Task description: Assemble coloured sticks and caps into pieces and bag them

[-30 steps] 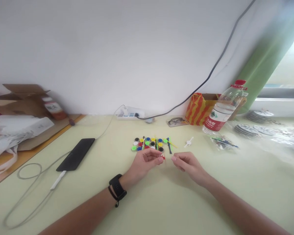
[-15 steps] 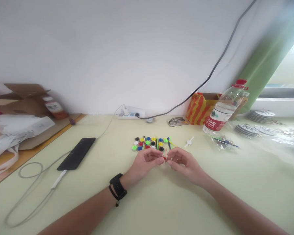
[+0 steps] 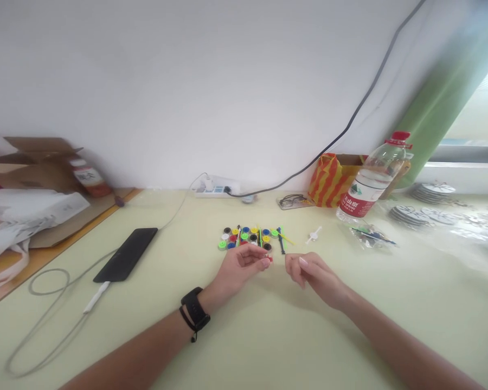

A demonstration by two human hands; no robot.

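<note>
Black watch (image 3: 195,310), 1, on the left wrist, nearest us. Then 2 bare hands. Left hand (image 3: 242,269): thumb and fingers pinch 1 small red piece (image 3: 270,259); its end pokes past the fingertips, so we judge the grip is set back to leave that end free. Right hand (image 3: 319,276): fingers curled in, near the red piece but apart from it; whether they close on anything we cannot tell.

Off left, 1 phone (image 3: 126,254) lies flat with 1 cable (image 3: 95,298) at its near end, presumably charging clear of the hands.

Just past the left hand, coloured discs (image 3: 245,237), about 16 in 3 rough rows: 3 black, 3 yellow, 3 blue, 3 green, 2 red, 2 white. The hand may hide more. Set close, we think, for easy reach. Thin sticks (image 3: 282,242) lie among and beside them, too crowded to count. To their right, 1 white piece (image 3: 314,235), then 1 clear bag (image 3: 372,237) of small parts.

Farther: 1 water bottle (image 3: 364,187), 1 striped bag (image 3: 329,181), 1 power strip (image 3: 215,189) by the wall, probably there to keep cords back.
</note>
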